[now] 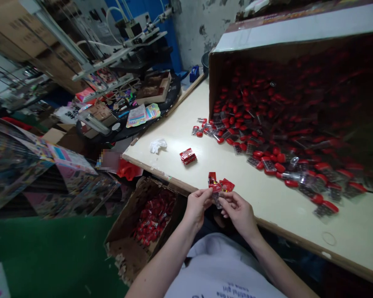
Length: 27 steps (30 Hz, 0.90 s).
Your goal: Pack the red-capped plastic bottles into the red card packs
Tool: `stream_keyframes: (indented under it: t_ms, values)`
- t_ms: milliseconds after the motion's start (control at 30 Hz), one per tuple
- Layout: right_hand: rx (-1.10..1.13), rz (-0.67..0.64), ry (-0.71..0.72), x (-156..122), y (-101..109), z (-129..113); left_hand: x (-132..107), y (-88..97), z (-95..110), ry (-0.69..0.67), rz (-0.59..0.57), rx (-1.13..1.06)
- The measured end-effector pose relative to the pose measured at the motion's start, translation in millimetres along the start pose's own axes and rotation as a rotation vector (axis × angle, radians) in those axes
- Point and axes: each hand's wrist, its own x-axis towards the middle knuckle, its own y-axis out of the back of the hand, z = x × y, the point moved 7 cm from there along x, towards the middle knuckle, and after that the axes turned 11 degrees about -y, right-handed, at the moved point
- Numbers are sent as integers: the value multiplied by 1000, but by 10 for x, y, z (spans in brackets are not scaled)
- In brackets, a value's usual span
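Observation:
Above the table's front edge, my left hand (pixel 196 207) pinches a small red printed card (pixel 215 188). My right hand (pixel 240 213) is closed on a small clear pack (pixel 218 201) with dark contents, directly below the card. Card and pack touch or overlap; which lies in front is hard to make out. Just beyond my fingers, another red card (pixel 211 177) and a few more red cards (pixel 228 184) rest on the table (pixel 264 203). Farther left on the tabletop sits a stack of red cards (pixel 188 156).
A large carton (pixel 216 82) on its side spills many red-capped clear packs (pixel 269 164) across the table's right. Below the front edge, an open cardboard box (pixel 119 231) holds red-labelled pieces. A crumpled white tissue (pixel 158 145) and a rubber band (pixel 329 238) lie on the table.

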Motion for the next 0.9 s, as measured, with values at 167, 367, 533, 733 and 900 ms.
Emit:
stream_keyframes:
  t_ms: [167, 367, 533, 733, 900]
  values:
    - [-117, 47, 72, 12, 49, -51, 32, -19, 59, 5, -36, -25]
    - [-381, 141, 263, -63, 64, -196, 153, 71, 141, -98, 80, 13]
    - [-343, 99, 215, -35, 69, -154, 158, 47, 126, -69, 87, -44]
    - [-228, 43, 123, -38, 24, -88, 97, 39, 99, -120, 137, -38]
    - [-325, 138, 232, -101, 14, -179, 55, 40, 190, -227, 160, -27]
